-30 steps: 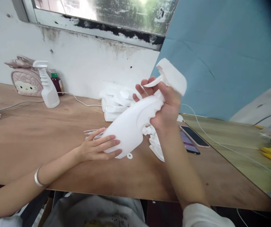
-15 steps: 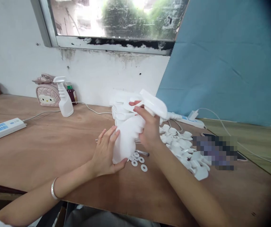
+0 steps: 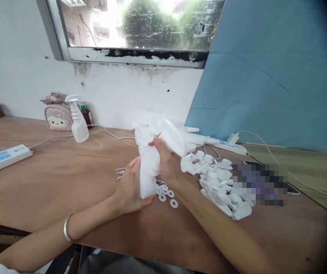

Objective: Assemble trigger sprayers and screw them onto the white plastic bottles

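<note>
Both forearms reach in from the lower edge over the plywood table (image 3: pixel 51 182). The left wrist wears a silver bangle (image 3: pixel 67 227). The left hand (image 3: pixel 129 188) cups the base of a white spray bottle (image 3: pixel 149 171), palm against its left side and thumb curled under the bottom edge. The bottle stands nearly upright, its base at the tabletop. The right hand (image 3: pixel 165 161) is wrapped around the bottle's neck, fingers closed just below the white trigger sprayer head (image 3: pixel 176 139), whose nozzle points right. Just right of the bottle's base lie small white washers (image 3: pixel 167 195), and beyond them a heap of white trigger parts (image 3: pixel 217 179) beside a blurred phone (image 3: pixel 259 179). Behind the bottle sits a stack of white plastic pieces (image 3: pixel 144 125). Farther left on the table are a white power strip (image 3: pixel 2 158), an assembled spray bottle (image 3: pixel 79 121), a pink cat-face bag (image 3: pixel 56 116) and a small dark bottle (image 3: pixel 86 114) against the wall.
</note>
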Available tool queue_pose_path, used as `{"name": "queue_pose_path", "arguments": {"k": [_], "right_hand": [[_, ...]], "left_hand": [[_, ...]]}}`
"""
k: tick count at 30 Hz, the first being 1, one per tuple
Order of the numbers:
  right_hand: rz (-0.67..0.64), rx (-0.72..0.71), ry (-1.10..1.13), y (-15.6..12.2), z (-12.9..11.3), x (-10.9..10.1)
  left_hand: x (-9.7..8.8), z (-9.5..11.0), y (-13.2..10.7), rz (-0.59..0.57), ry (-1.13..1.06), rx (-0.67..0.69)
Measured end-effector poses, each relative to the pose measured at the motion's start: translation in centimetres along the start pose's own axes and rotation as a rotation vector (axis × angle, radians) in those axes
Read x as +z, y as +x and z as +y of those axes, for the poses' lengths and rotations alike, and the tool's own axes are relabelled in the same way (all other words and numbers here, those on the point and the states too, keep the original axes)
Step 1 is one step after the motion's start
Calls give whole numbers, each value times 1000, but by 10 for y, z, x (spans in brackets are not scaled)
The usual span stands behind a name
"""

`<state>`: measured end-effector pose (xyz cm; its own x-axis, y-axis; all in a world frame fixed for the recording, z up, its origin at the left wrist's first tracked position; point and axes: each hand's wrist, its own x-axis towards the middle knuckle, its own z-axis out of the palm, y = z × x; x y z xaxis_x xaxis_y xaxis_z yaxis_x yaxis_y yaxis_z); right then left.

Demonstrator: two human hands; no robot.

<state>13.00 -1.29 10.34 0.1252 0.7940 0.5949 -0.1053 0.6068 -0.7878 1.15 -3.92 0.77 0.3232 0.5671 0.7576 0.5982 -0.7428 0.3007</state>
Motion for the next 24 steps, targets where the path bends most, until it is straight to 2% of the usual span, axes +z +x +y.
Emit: {"name": "queue_pose_path", "arguments": {"k": [2, 5, 7, 9, 11, 14, 18, 21, 24], "right_hand": [[-49, -22, -26, -1, 0, 0], [-202, -31, -65, -3, 3, 2], [-268, -32, -68, -3, 7, 4], [-291, -32, -75, -2, 10, 6], [-299, -38, -92, -1, 12, 5], [-357, -39, -107, -7, 18, -3], [-476, 13, -156, -29, 34, -21], [-533, 71, -270, -48, 48, -36], [-571, 2, -388, -64, 59, -51]], "left_hand": [[0, 1, 0, 19, -26, -31], [-3, 1, 1, 79, -69, -149], [-10, -4, 5, 133, -103, -254], [-23, -16, 11, 215, -99, -365], [-40, -40, 18, 313, -18, -463], [-70, -93, 23, 377, 70, -537], [-104, -160, 17, 356, 170, -652], [-113, -187, 6, 332, 241, -710], [-109, -199, 0, 333, 323, -765]]}}
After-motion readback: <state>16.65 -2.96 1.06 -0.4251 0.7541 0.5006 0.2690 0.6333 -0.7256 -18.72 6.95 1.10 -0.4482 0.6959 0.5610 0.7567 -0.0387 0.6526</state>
